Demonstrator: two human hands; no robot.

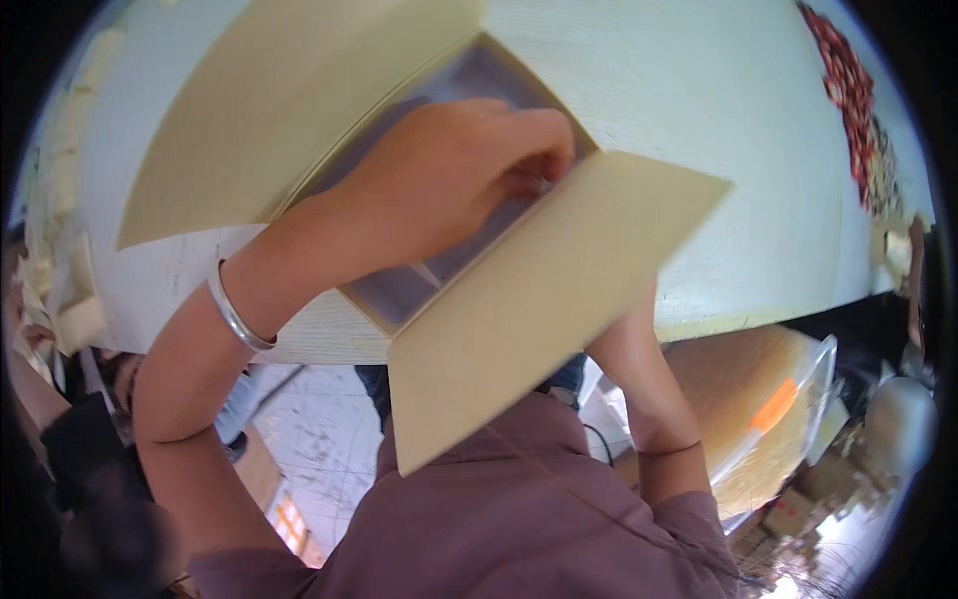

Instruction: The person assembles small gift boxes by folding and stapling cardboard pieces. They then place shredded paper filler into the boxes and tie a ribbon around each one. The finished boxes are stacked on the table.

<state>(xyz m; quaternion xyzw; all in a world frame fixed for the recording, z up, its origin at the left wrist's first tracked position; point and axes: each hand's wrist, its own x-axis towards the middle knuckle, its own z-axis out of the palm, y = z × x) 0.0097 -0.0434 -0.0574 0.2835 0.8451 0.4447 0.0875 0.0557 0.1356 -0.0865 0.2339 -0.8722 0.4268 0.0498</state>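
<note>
- Box (489, 70), upper centre of the frame, lies open on a white table (758, 250); inside, grey, with a pale sliver (427, 275) near its lower end.
- Left hand (464, 165) reaches in, fingers curled; cannot tell if they pinch anything.
- Right hand (624, 334), apart, mostly hidden behind the lower flap (559, 290); grip cannot be told.

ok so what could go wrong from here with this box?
1. The near flap hides the right hand from the camera, so its grip can't be checked; the flap might swing onto the left hand, which is inside the box.
2. That flap reaches past the table edge in this view, so it could snag on the shirt.
3. The bangle on the left wrist might scrape the cardboard.
</note>
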